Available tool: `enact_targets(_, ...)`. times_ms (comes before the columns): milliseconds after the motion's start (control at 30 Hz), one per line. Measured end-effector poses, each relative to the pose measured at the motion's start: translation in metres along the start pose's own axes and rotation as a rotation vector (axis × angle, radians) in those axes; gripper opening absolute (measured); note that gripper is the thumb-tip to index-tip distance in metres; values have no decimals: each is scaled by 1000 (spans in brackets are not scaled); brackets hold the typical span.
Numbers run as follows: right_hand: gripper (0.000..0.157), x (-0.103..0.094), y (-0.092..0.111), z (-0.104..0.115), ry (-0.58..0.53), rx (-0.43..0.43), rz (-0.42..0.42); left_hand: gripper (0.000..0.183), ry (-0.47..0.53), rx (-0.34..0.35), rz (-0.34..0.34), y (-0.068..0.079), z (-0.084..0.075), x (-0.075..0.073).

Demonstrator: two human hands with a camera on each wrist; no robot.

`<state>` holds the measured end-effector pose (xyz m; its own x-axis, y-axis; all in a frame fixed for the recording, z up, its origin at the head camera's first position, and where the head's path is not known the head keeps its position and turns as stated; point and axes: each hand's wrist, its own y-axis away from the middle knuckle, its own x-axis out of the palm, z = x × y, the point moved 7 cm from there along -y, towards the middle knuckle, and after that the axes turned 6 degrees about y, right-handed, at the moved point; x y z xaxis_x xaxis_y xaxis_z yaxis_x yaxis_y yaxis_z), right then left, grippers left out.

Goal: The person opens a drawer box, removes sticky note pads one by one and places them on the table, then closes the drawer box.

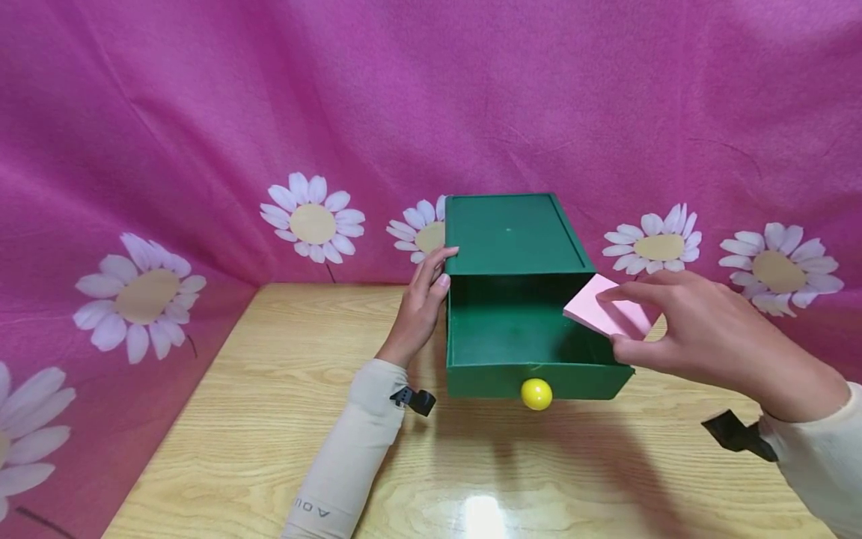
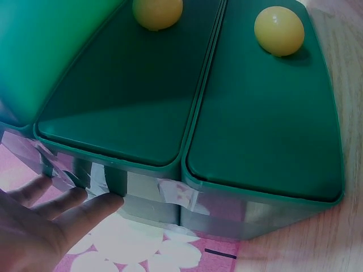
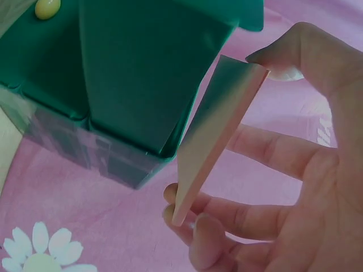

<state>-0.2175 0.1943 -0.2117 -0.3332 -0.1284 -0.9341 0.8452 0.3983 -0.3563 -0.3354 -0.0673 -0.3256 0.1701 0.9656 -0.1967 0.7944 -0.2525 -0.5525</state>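
A green drawer cabinet (image 1: 513, 233) stands on the table with its top drawer (image 1: 491, 380) pulled out; the visible inside of that drawer is bare. My right hand (image 1: 707, 329) pinches a pink sticky note pad (image 1: 609, 308) between thumb and fingers, over the drawer's right edge. In the right wrist view the pad (image 3: 218, 144) is tilted beside the cabinet's green side, thumb on one edge and fingers on the opposite one. My left hand (image 1: 420, 307) rests against the cabinet's left side, fingers (image 2: 93, 214) fairly straight along it.
A yellow round knob (image 1: 536, 394) sticks out from the open drawer's front. Below are two closed drawers with yellow knobs (image 2: 279, 31). Behind the wooden table (image 1: 289, 359) hangs a magenta cloth (image 1: 431, 90) printed with white daisies.
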Motion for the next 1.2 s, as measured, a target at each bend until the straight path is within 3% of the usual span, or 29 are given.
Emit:
enact_targets(567, 53, 8, 13, -29, 5, 74, -14, 45, 9, -15, 4, 1, 0, 0)
enact_targets(867, 53, 9, 20, -44, 10, 119, -52, 47, 27, -25, 16, 6, -36, 1)
enact_targets(1200, 55, 17, 26, -60, 23, 173, -38, 45, 12, -8, 5, 0, -1, 1)
